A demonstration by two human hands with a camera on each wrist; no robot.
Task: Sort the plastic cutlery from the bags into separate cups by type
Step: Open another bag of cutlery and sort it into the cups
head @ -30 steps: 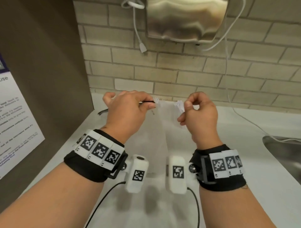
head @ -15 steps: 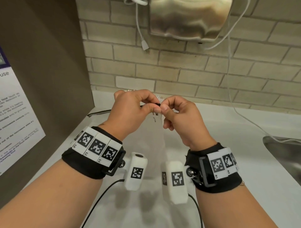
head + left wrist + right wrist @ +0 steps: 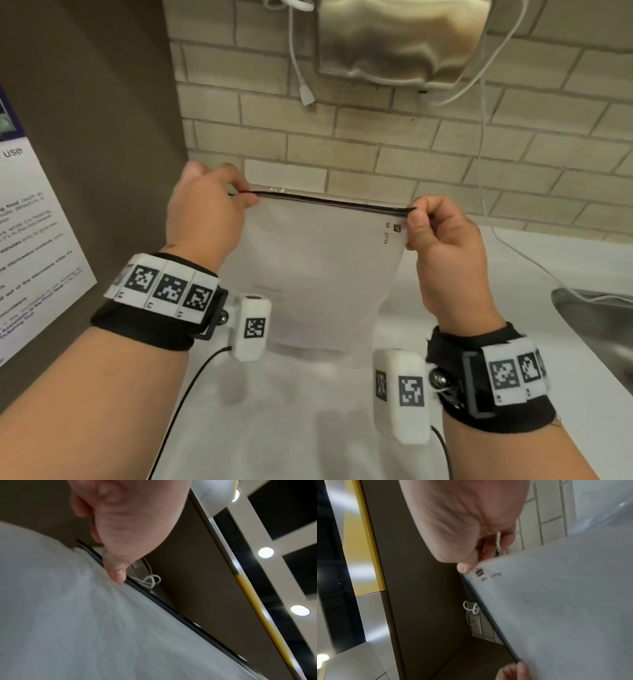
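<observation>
A frosted white plastic bag (image 3: 318,267) with a dark zip strip (image 3: 329,201) along its top hangs stretched flat above the white counter (image 3: 479,274). My left hand (image 3: 205,219) pinches the strip's left end and my right hand (image 3: 442,236) pinches its right end. In the left wrist view my left hand's fingertips (image 3: 118,574) press on the strip (image 3: 154,596) at the bag (image 3: 85,622). The right wrist view shows my right hand's fingertips (image 3: 465,566) on the bag's printed corner (image 3: 556,601). No cutlery or cups are in view.
A brown cabinet side (image 3: 85,137) with a printed notice (image 3: 30,240) stands at the left. A steel sink (image 3: 596,325) lies at the right. On the brick wall hangs a metal dispenser (image 3: 400,37) with white cables (image 3: 301,68) dangling.
My hands, close together at the bag's top half a second ago, have moved apart. The zip strip is now pulled straight and the bag spread flat between them.
</observation>
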